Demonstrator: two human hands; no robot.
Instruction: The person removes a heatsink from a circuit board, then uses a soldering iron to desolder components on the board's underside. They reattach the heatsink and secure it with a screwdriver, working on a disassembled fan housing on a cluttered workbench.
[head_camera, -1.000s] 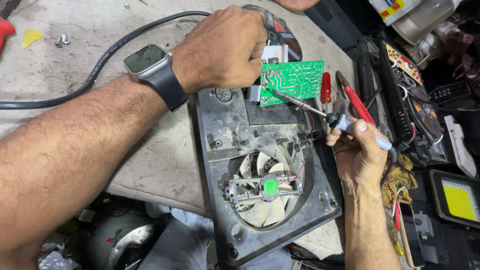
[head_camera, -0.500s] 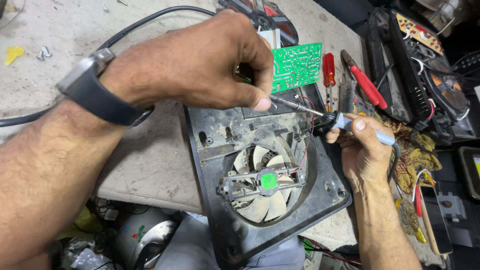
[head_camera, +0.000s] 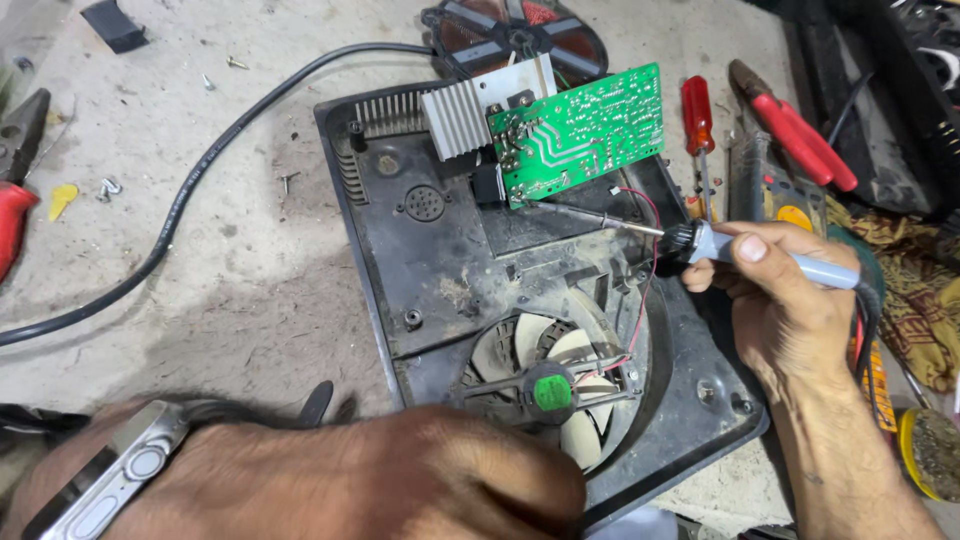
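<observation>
On the dusty grey surface (head_camera: 250, 300), the left hand (head_camera: 400, 480), closed with nothing visibly held, rests at the near edge of the opened black plastic appliance base (head_camera: 450, 280), while the right hand (head_camera: 790, 300) pinches a blue-handled soldering iron (head_camera: 700, 240), its tip beneath the upturned green circuit board (head_camera: 585, 130), positioned to reach the solder side.

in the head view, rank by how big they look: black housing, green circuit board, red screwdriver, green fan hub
1. black housing
2. green circuit board
3. red screwdriver, though its length looks close to the board's width
4. green fan hub
</observation>
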